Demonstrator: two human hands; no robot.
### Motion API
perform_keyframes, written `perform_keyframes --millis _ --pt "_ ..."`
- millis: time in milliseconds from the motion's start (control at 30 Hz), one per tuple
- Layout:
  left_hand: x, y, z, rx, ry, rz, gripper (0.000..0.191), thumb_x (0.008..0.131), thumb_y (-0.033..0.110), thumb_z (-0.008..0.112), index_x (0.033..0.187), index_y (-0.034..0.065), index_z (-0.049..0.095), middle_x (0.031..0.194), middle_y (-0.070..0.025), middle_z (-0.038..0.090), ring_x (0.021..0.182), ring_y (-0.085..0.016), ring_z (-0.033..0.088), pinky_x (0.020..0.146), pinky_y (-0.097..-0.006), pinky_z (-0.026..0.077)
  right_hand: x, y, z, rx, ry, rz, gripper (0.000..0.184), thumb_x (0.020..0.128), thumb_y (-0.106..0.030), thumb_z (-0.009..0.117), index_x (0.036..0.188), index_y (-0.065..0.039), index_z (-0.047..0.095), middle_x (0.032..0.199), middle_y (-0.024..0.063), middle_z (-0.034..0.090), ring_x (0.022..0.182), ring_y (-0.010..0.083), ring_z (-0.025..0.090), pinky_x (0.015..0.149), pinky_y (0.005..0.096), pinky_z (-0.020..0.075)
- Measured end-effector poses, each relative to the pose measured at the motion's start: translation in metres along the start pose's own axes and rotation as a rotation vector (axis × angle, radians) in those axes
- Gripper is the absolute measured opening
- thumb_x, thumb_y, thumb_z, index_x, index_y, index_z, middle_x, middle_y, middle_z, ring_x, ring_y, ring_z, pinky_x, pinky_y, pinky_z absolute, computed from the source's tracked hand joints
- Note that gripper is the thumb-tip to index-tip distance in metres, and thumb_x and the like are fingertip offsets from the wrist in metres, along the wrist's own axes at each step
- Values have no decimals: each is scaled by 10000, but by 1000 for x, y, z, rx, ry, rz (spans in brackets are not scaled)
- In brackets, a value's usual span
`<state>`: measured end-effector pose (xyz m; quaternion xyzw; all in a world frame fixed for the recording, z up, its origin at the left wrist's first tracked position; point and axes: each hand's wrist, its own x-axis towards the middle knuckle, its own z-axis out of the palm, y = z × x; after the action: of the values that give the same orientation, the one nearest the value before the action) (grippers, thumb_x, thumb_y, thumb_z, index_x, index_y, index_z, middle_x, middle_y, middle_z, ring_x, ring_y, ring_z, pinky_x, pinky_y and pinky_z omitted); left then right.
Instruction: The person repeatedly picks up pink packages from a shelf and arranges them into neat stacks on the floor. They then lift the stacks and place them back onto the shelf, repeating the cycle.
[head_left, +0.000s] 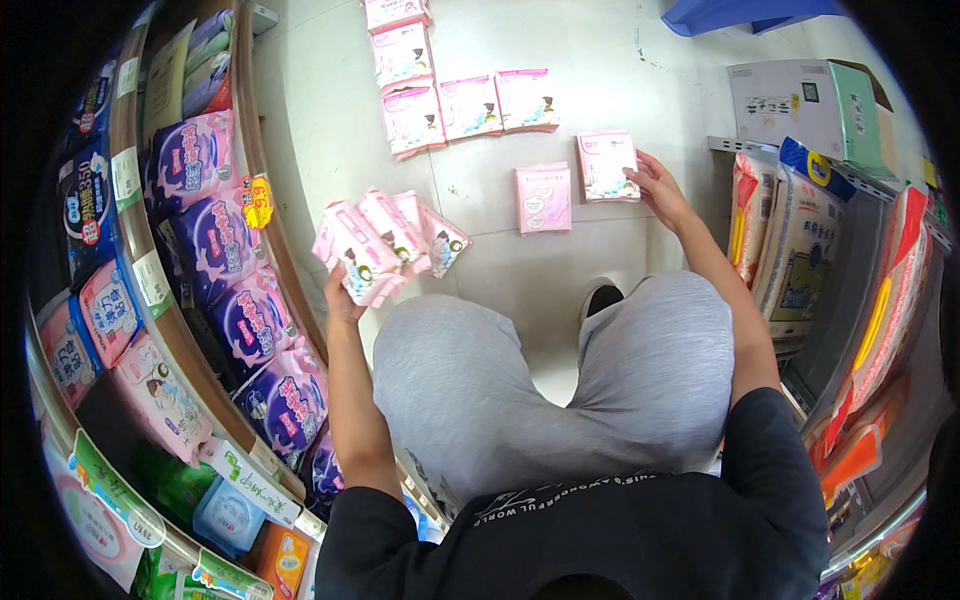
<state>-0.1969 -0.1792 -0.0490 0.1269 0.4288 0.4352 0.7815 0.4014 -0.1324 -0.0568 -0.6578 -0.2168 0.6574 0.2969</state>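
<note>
My left hand (343, 296) grips the end of a pink soft pack of sanitary pads (354, 251) beside my left knee. Several similar pink packs (444, 238) fan out against it; whether the hand bears them too I cannot tell. Beyond my right knee, my right hand (660, 187) has thumb and fingers on the edge of a white-and-pink pack (604, 161) at the floor. A plainer pink pack (544, 201) lies just left of that one. Farther off, more packs form an L on the floor, with a corner pack (412, 120) and an end pack (527, 101).
A shelf (289, 289) on my left holds purple packs (251, 319) and other wrapped goods. To the right, a rack carries bagged rice (806, 247) and a grey-green carton (787, 105). A blue plastic object (750, 13) stands at the far right on pale floor tiles (480, 187).
</note>
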Motion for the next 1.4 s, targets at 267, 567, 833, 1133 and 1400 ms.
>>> perform_keyframes --millis 267,567,833,1133,1400 --pt "-46 -11 -49 8 335 57 582 947 354 630 1391 -5 517 1339 -124 628 1209 -289 623 1068 -429 483 8 7 36 -1188 200 -788 680 814 -139 712 1443 -47 470 1450 231 448 1265 431 501 1088 527 418" --pt "-25 -57 -29 -152 244 -14 558 975 312 592 1425 1 484 1388 -137 597 1270 -310 580 1103 -459 448 -24 12 150 -1726 -348 -772 782 726 -362 849 1419 -264 500 1677 145 86 1542 398 103 1088 747 304" --pt "-9 -31 -35 -25 240 -73 584 943 234 644 1421 -45 455 1364 -176 595 1223 -311 610 1075 -437 486 -6 19 150 -1679 -321 -796 671 676 -322 865 1259 -211 552 1631 158 208 1506 402 209 957 639 461" --pt "-23 -2 -50 378 396 -112 629 930 186 720 1450 -3 422 1388 -96 561 1268 -196 545 1067 -352 428 -15 25 129 -892 -332 -809 497 809 -190 759 1138 -26 425 1520 294 214 1379 512 376 1040 490 475" --pt "8 -14 -19 423 377 80 633 927 210 725 1446 -7 437 1387 -108 551 1234 -202 554 1047 -332 442 -17 65 110 -880 -11 -753 375 804 -15 608 1147 -8 454 1488 281 300 1383 496 378 1036 470 465"
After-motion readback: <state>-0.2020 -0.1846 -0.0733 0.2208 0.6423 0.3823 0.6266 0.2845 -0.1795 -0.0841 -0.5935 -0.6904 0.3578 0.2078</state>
